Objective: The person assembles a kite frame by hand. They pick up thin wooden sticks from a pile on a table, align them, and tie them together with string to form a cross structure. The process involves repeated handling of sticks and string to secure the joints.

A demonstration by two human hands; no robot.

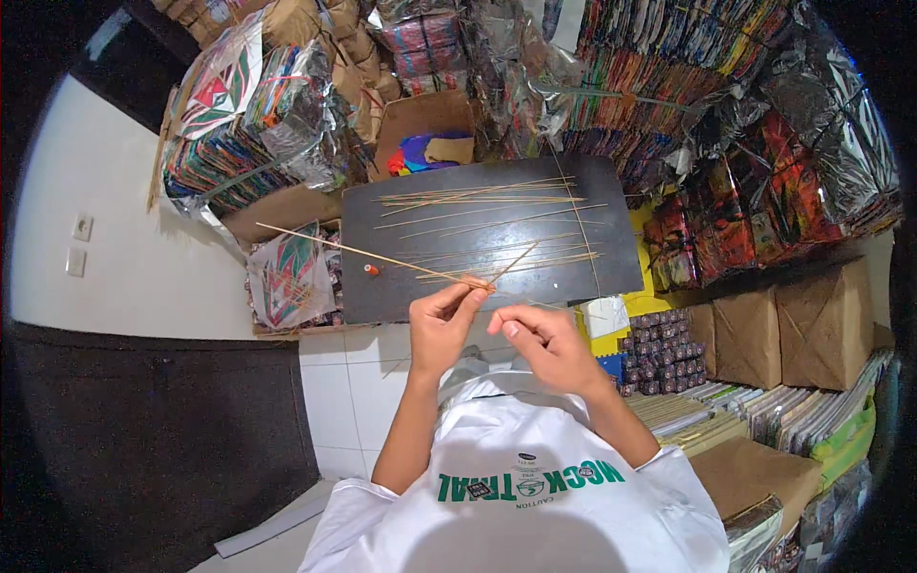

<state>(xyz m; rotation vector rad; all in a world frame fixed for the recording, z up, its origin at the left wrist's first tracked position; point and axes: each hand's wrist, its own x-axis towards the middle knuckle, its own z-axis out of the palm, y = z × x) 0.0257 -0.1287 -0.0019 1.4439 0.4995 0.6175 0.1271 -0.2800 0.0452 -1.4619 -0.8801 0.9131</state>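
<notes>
My left hand (pixel 439 329) pinches two thin bamboo sticks (pixel 353 250) where they cross, above the near edge of a dark table (pixel 382 304). One long stick slants away to the far left; a shorter one points to the far right. Just right of the crossing, my right hand (pixel 556 351) is closed with thumb and forefinger together. Whatever lies in that pinch is too fine to make out. More bamboo sticks (pixel 478 201) lie scattered across the tabletop. A small orange spool (pixel 371 270) stands near the table's left side.
Left of the table, a carton holds a patterned white sheet (pixel 289 272). Behind it rises a bundled stack (pixel 229 158). An open cardboard box (pixel 401 119) sits beyond the table. Wrapped bundles (pixel 707 229), small dark spools (pixel 662 353) and brown cartons (pixel 821 325) crowd the right.
</notes>
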